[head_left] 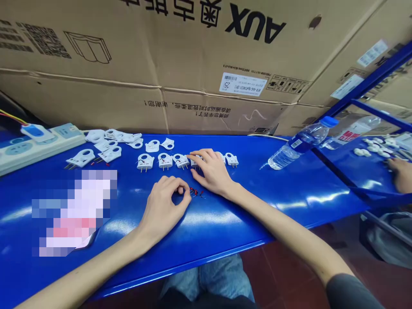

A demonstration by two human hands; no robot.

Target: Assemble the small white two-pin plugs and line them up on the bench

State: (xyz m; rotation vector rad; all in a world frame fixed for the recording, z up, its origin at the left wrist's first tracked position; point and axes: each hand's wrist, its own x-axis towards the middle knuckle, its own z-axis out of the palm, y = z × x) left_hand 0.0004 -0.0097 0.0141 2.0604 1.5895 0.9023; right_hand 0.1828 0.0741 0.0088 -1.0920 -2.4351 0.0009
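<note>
On the blue table (244,214) my left hand (165,204) rests with thumb and fingers pinched together beside a few small red parts (195,192); what the pinch holds is too small to see. My right hand (209,169) lies spread, fingers flat on a white plug housing (195,161) in a row of white plug housings (165,161) with metal prongs. More white plug pieces (107,141) are heaped at the back left.
A white power strip (38,143) with a blue plug lies far left. A plastic water bottle (301,143) lies on its side at the right. Large cardboard boxes (193,64) wall off the back. Another person's hand (401,174) works on a neighbouring blue table at far right.
</note>
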